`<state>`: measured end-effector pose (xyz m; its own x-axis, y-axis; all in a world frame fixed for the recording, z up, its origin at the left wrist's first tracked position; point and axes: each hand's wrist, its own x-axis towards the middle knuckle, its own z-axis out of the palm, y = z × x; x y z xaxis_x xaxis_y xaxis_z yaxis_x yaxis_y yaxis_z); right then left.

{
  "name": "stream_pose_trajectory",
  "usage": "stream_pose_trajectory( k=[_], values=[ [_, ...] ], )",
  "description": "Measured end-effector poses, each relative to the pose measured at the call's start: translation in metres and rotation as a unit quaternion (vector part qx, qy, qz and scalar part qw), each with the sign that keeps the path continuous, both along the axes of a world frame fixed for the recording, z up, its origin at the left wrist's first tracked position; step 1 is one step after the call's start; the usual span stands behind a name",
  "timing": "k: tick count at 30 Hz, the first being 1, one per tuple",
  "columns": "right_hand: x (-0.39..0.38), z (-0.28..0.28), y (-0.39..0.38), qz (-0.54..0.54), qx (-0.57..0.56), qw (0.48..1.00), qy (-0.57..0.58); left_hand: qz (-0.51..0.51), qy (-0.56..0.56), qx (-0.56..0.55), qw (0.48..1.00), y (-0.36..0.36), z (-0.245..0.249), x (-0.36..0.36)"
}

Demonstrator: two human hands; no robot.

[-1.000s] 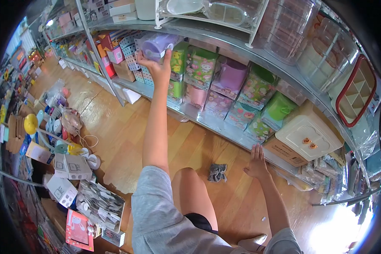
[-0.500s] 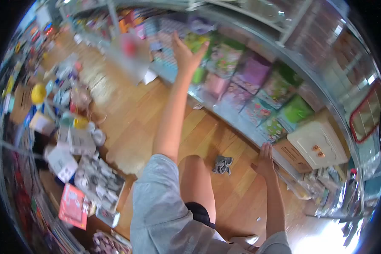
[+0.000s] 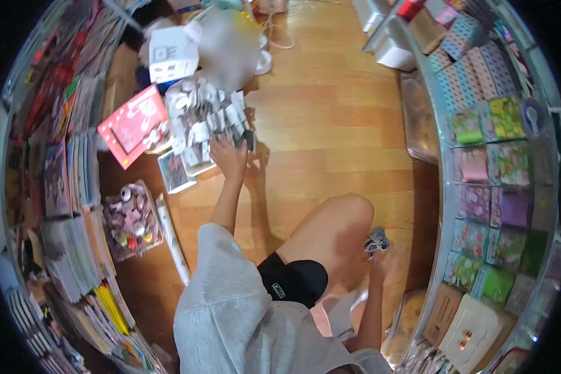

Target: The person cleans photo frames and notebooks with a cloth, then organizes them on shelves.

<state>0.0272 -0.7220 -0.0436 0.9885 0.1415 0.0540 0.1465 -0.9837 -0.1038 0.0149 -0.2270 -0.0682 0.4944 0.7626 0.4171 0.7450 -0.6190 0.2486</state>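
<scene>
My left hand (image 3: 229, 159) reaches to the near edge of a box heaped with small grey and white packets (image 3: 201, 118). Its fingers are apart, and the thumb points right, beside a dark piece at the heap's corner. My right hand (image 3: 380, 260) is smeared by motion over the floor, just below a small grey crumpled item (image 3: 376, 242); its fingers cannot be made out. Left of the packets lies a pink-red framed board (image 3: 134, 124), with a small picture box (image 3: 176, 171) below it.
Shelves of books and magazines (image 3: 75, 168) line the left side. A tray of small trinkets (image 3: 131, 218) and a white roll (image 3: 173, 240) lie on the floor. On the right, a shelf holds patterned packs (image 3: 470, 237) and a cream case (image 3: 470, 333). A white box (image 3: 173, 55) stands beyond the packets.
The view has turned left. My left hand has moved from in front of the right-hand shelf down to the packets. My right hand has left the shelf's edge and is near the grey item.
</scene>
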Motion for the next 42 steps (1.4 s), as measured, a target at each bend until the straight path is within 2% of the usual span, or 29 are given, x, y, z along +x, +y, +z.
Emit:
stream_pose_trajectory(
  k=[2,4,6,8,9,11,12,13,14,15,16,17,18,20,21,23,26,27,28,29,30,32,34,35,36,38,40,41,42],
  values=[
    [0.002,-0.041,0.020,-0.067,0.079,0.992,0.070,-0.006,-0.011,-0.027,1.000,-0.002,-0.015,-0.016],
    [0.002,-0.099,0.013,-0.066,0.058,0.993,0.080,-0.059,0.075,-0.139,0.986,-0.013,-0.037,-0.034],
    [0.006,-0.117,0.022,-0.069,0.040,0.993,0.089,-0.140,0.209,-0.160,0.954,-0.028,-0.122,-0.064],
    [0.013,-0.095,0.057,-0.238,-0.039,0.951,0.193,-0.306,0.150,-0.035,0.940,-0.064,-0.128,-0.078],
    [0.013,-0.109,0.050,-0.240,-0.045,0.954,0.174,-0.298,0.151,-0.030,0.942,-0.068,-0.114,-0.070],
    [0.014,-0.126,0.034,-0.187,-0.060,0.977,0.083,-0.231,-0.043,-0.122,0.964,-0.073,-0.070,-0.062],
    [0.015,-0.130,0.025,-0.131,-0.071,0.989,0.012,-0.062,-0.168,-0.193,0.965,-0.057,-0.076,-0.059],
    [0.019,-0.134,0.018,-0.097,-0.066,0.991,-0.063,0.114,-0.285,-0.253,0.918,-0.034,-0.081,-0.052],
    [0.024,-0.137,0.009,-0.091,-0.067,0.992,-0.058,0.218,-0.405,-0.469,0.754,-0.011,-0.071,-0.051],
    [0.030,-0.141,0.003,-0.102,-0.088,0.989,-0.060,0.298,-0.492,-0.635,0.516,0.012,-0.059,-0.048],
    [0.036,-0.143,0.005,-0.112,-0.105,0.986,-0.066,0.252,-0.483,-0.685,0.483,0.035,-0.077,-0.043],
    [0.043,-0.125,0.018,-0.109,-0.035,0.988,-0.099,0.202,-0.473,-0.730,0.450,0.053,-0.096,-0.043],
    [0.050,-0.129,0.024,-0.105,-0.027,0.989,-0.103,0.198,-0.480,-0.725,0.452,0.054,-0.098,-0.041],
    [0.067,-0.133,0.020,-0.176,-0.039,0.975,-0.128,0.191,-0.547,-0.568,0.585,0.035,-0.109,-0.032],
    [0.076,-0.135,0.022,-0.180,-0.032,0.971,-0.155,0.184,-0.589,-0.532,0.580,0.030,-0.113,-0.033],
    [0.096,-0.142,0.025,-0.178,0.016,0.965,-0.191,0.192,-0.573,-0.550,0.576,0.024,-0.122,-0.051],
    [0.112,-0.126,0.060,-0.261,-0.006,0.964,-0.048,0.174,-0.554,-0.618,0.530,-0.023,-0.124,-0.089],
    [0.116,-0.123,0.067,-0.282,-0.050,0.958,-0.027,0.151,-0.504,-0.665,0.530,-0.043,-0.131,-0.111],
    [0.117,-0.131,0.068,-0.216,-0.082,0.972,-0.045,0.125,-0.454,-0.708,0.527,-0.062,-0.137,-0.131],
    [0.117,-0.130,0.076,-0.185,-0.094,0.977,-0.054,0.140,-0.462,-0.729,0.486,-0.089,-0.116,-0.140],
    [0.118,-0.130,0.084,-0.154,-0.106,0.980,-0.065,0.134,-0.416,-0.761,0.479,-0.112,-0.102,-0.153],
    [0.103,-0.104,0.114,-0.096,-0.073,0.978,-0.170,0.090,-0.266,-0.823,0.493,-0.146,-0.086,-0.182],
    [0.097,-0.113,0.123,0.039,0.060,0.976,-0.205,0.001,-0.015,-0.833,0.553,-0.154,-0.015,-0.203],
    [0.087,-0.101,0.137,0.068,0.209,0.975,-0.017,-0.006,-0.011,-0.801,0.598,-0.145,0.001,-0.216],
    [0.075,-0.088,0.151,0.092,0.347,0.917,0.172,-0.013,-0.007,-0.767,0.641,-0.133,0.009,-0.230],
    [0.051,-0.139,0.173,0.062,0.497,0.784,0.366,0.131,-0.115,-0.632,0.755,-0.103,-0.021,-0.266],
    [0.015,-0.114,0.200,0.054,0.569,0.639,0.515,0.127,-0.224,-0.526,0.811,-0.071,-0.053,-0.279],
    [0.005,-0.122,0.207,0.051,0.569,0.639,0.516,0.110,-0.267,-0.560,0.777,-0.063,-0.066,-0.270],
    [-0.003,-0.136,0.214,0.042,0.602,0.590,0.537,0.093,-0.309,-0.591,0.740,-0.056,-0.074,-0.256]
  ],
)
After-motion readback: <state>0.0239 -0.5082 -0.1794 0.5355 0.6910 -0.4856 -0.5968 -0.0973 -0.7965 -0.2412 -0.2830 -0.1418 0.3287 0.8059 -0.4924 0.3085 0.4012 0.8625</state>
